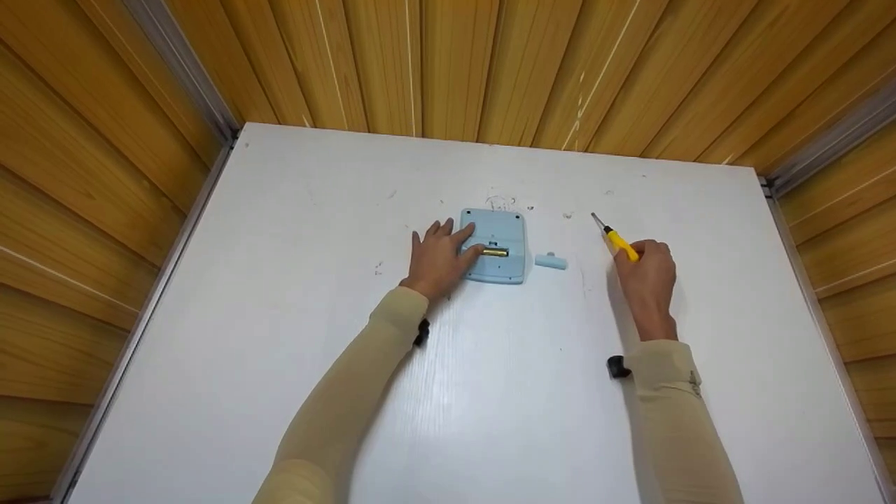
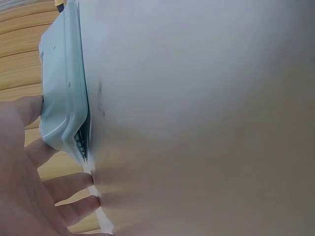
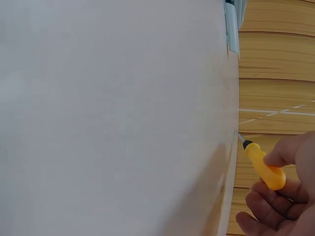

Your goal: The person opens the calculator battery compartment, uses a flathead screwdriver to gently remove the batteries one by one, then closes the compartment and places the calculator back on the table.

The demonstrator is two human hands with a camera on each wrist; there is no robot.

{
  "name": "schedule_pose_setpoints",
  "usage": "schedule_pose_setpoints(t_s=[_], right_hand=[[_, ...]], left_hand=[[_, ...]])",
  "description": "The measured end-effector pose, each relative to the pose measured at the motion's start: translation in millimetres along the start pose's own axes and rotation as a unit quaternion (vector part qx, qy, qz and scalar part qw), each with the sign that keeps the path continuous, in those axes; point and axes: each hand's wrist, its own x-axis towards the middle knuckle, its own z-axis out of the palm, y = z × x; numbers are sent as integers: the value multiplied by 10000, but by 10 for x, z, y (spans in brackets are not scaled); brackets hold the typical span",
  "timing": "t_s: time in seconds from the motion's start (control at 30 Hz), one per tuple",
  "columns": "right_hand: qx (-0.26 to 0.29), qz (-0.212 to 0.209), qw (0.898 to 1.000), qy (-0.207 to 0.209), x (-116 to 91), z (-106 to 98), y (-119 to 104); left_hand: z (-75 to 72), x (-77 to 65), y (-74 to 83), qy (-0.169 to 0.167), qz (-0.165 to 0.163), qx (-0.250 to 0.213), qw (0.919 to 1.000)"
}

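A light-blue calculator (image 1: 513,234) lies back side up, with a gold-coloured battery (image 1: 496,252) showing in its uncovered slot. My left hand (image 1: 437,259) rests on its left side, fingers spread and thumb tip at the battery's end. Dark keys peek out under the casing (image 2: 64,83) in the left wrist view. Just right of the calculator is its small blue battery cover (image 1: 551,262). My right hand (image 1: 649,276) pinches a yellow-handled screwdriver (image 1: 621,245) between thumb and fingers. Its metal shaft points up and left, apart from the calculator.
The white table (image 1: 280,210) carries scattered dark marks and scuffs, several beyond the calculator. Wood-plank walls (image 1: 448,70) border the table at the back and both sides. A black wrist camera (image 1: 619,367) sits by the right cuff.
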Motion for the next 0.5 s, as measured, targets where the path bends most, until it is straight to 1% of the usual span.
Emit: schedule_pose_setpoints(t_s=[0.1, 0.27, 0.33, 0.5], right_hand=[[229, -18, 9994, 269, -10, -6, -44], [605, -345, 9940, 838, -35, -8, -107], [882, -516, 9894, 1028, -38, -17, -131], [1654, -821, 9757, 1182, -49, -53, -203]], left_hand=[[0, 2, -1, -35, -22, 18, 10000], [-2, 2, -2, -56, -19, 9, 10000], [-3, -2, -3, -54, -8, -4, 10000], [2, -5, -5, -27, -5, 17, 10000]])
